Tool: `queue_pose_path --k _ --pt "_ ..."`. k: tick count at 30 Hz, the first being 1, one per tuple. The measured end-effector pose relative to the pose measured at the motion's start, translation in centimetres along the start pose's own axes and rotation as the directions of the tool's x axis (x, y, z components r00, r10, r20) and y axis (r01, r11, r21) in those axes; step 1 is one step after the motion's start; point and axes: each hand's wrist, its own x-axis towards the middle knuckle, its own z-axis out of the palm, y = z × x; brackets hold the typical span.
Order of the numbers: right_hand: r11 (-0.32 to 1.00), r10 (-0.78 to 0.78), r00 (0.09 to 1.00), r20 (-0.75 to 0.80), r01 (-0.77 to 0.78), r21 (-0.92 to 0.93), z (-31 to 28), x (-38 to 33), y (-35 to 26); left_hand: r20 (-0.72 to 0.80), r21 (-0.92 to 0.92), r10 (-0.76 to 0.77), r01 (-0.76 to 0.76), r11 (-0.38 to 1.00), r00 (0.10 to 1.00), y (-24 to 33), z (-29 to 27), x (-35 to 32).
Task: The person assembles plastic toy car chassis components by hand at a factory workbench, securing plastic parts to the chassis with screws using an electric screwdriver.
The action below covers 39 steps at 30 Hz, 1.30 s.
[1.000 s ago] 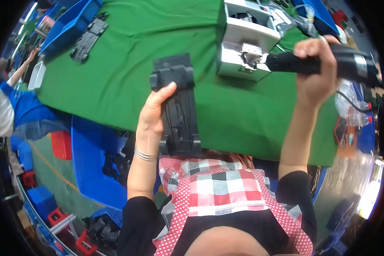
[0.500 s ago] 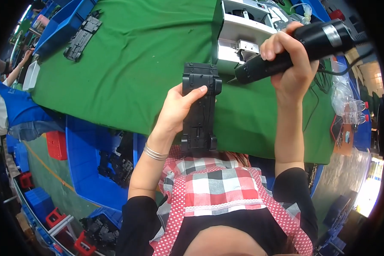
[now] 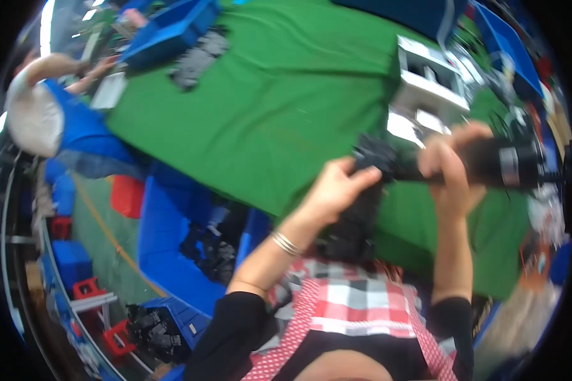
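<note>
My left hand (image 3: 334,192) is closed round a long black plastic toy-vehicle chassis (image 3: 360,219), the thumb lying across its upper part. The chassis stretches from above the green cloth down to my apron. In my right hand (image 3: 452,164) is a thick black electric screwdriver (image 3: 499,162), lying nearly level. Its front end points left and meets or overlaps the chassis's far end, close to my left thumb. Motion blur hides the tip, so I cannot tell whether it touches. Just beyond my right hand stands a white box-shaped machine (image 3: 428,82), perhaps a screw feeder.
Green cloth (image 3: 279,120) covers the table. Another black chassis (image 3: 200,57) lies at the far left beside a blue bin (image 3: 168,35). Below the left edge, a large blue bin (image 3: 165,254) holds black parts. A co-worker in blue (image 3: 82,120) is at far left. Cables trail on the right.
The screwdriver has come from well right of the chassis to its far end. The chassis has tilted. My view has swung, so the table sits differently in it.
</note>
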Motion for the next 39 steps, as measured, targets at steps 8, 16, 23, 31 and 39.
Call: queue_pose_path --k 8,16,23,31,39 --pt "0.997 0.023 0.996 0.084 -0.028 0.066 -0.8 -0.5 -0.9 0.109 -0.033 0.009 -0.006 0.999 0.994 0.7 0.8 -1.6" --pt "0.99 -0.108 0.993 0.057 0.101 0.102 -4.8 2.1 -2.5 0.159 -0.161 -0.12 0.145 0.976 0.98 0.1 -1.0 -1.2" --pt "0.996 -0.085 0.996 -0.038 0.084 -0.035 -6.0 2.4 -2.5 0.139 -0.142 -0.142 0.162 0.976 0.98 -0.9 -1.2 -1.2" --pt "0.991 -0.069 0.997 -0.025 0.066 -0.119 -6.0 3.2 -3.0 0.081 0.001 -0.164 0.165 0.986 0.983 -1.4 -1.6 -1.5" --pt "0.97 -0.129 0.992 0.013 0.129 -0.206 -7.1 2.9 -3.5 0.123 -0.009 -0.203 0.206 0.979 0.971 0.0 0.1 -1.9"
